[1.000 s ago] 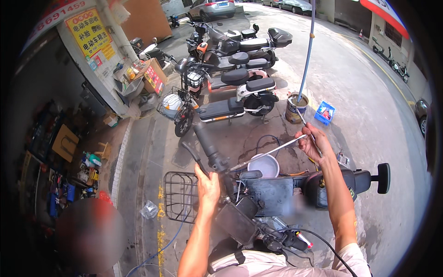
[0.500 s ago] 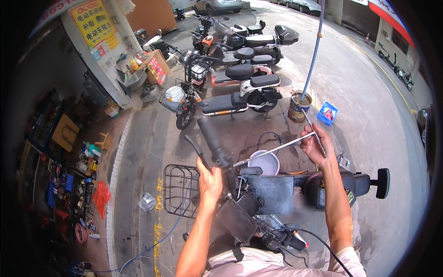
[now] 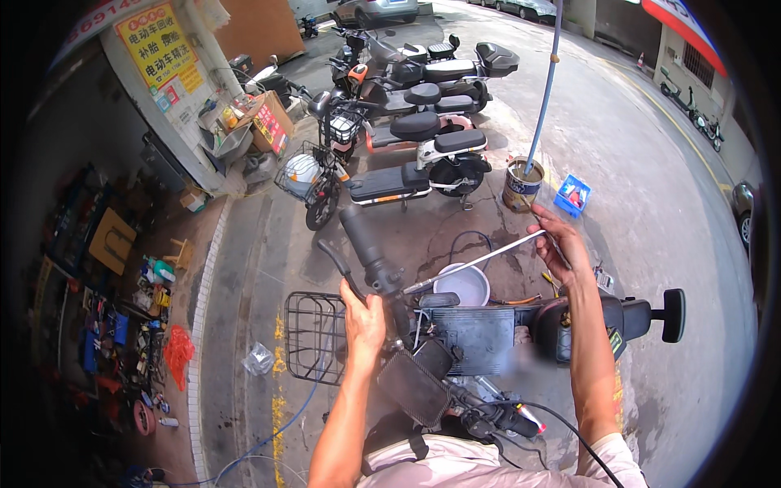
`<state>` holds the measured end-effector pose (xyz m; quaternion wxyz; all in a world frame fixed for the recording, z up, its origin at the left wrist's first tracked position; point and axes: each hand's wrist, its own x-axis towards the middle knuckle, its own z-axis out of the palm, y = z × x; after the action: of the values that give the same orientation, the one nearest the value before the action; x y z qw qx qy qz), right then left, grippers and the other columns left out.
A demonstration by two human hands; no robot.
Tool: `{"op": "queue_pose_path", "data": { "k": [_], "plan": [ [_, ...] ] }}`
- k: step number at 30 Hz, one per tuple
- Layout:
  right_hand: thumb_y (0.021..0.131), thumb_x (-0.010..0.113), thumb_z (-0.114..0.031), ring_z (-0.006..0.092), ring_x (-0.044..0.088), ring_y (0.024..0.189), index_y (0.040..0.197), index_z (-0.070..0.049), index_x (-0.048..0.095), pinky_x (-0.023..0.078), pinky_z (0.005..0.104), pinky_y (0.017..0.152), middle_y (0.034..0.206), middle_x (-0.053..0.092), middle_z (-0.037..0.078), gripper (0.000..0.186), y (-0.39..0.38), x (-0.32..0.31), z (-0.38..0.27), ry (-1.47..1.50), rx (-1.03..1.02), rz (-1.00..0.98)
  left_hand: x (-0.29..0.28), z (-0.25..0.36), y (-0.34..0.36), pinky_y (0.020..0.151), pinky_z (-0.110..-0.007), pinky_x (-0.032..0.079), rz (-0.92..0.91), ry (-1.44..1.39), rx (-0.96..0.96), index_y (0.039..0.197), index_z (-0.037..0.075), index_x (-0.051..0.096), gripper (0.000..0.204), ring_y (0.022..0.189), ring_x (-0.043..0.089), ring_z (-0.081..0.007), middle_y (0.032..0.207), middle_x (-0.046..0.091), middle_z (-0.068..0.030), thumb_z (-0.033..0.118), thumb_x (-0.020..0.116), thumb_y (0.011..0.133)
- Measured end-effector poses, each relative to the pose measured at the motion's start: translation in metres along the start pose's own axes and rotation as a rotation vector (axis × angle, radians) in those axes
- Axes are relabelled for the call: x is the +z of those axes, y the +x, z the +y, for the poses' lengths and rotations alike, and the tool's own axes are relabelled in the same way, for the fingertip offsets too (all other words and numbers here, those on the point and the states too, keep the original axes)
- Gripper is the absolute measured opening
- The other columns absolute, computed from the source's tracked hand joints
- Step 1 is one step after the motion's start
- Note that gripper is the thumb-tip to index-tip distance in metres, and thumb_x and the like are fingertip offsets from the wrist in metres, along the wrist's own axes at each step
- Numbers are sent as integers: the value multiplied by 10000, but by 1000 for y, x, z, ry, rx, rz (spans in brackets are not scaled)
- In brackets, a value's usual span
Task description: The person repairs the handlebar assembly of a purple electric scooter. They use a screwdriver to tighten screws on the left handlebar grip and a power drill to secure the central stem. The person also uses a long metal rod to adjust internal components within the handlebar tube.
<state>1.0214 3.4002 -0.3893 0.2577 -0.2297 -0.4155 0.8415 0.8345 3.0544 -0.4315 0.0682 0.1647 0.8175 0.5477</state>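
My left hand (image 3: 363, 322) is wrapped around the handlebar beside the brake lever (image 3: 334, 259), below the black rubber grip (image 3: 363, 244). A long, thin silver T-handle wrench (image 3: 480, 260) runs from the handlebar clamp area out to the right. My right hand (image 3: 563, 248) has its fingers curled about the crossbar at the far end, which they mostly hide. The wrench's tip meets the handlebar fittings, where the exact contact is too small to make out. Beneath my arms stands the electric scooter, with its grey footboard (image 3: 476, 342) and black seat (image 3: 555, 327).
A wire basket (image 3: 316, 337) juts from the scooter's front. Beyond it are a grey basin (image 3: 462, 286), a rusty bucket (image 3: 521, 185) holding a pole, and a blue crate (image 3: 573, 196). Parked scooters (image 3: 390, 185) line the far side. Tools and parts clutter the left doorway.
My right hand has turned with the wrench's crossbar, which now lies mostly behind the fingers. My left hand keeps its hold on the handlebar. The whole view has shifted slightly.
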Motion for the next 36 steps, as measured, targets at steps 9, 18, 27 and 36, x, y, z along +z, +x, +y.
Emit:
{"op": "queue_pose_path", "data": {
  "k": [9, 18, 27, 36],
  "plan": [
    [1030, 471, -76, 232, 742, 872, 1310, 96, 572, 614, 264, 692, 1082, 719, 214, 345, -29, 32, -26, -247, -2, -7, -4, -9, 2, 1067, -459, 432, 35, 93, 21, 1576, -47, 156, 741, 1253, 569, -466, 1371, 551, -352, 234, 508, 988],
    [1007, 665, -172, 102, 537, 726, 1374, -19, 608, 454, 240, 691, 905, 605, 39, 402, -23, 3, -41, -1033, -475, -130, 0, 0, -1, 1038, -463, 453, 9, 63, 21, 1569, -49, 163, 734, 1210, 596, -459, 1322, 587, -342, 253, 510, 997],
    [961, 657, -95, 105, 645, 712, 1393, -33, 584, 518, 241, 584, 1001, 737, 106, 443, -43, 42, -65, -722, -225, -131, -4, -1, 1, 1005, -474, 467, 17, 90, 39, 1562, -65, 160, 737, 1166, 612, -469, 1287, 594, -357, 249, 503, 991],
    [994, 617, -54, 99, 665, 713, 1315, 13, 626, 550, 251, 647, 1004, 735, 99, 329, -35, 37, -60, -745, -185, -176, -7, 0, -1, 999, -479, 471, -9, 91, -10, 1568, -64, 150, 755, 1165, 616, -478, 1278, 599, -366, 279, 494, 990]
  ]
}}
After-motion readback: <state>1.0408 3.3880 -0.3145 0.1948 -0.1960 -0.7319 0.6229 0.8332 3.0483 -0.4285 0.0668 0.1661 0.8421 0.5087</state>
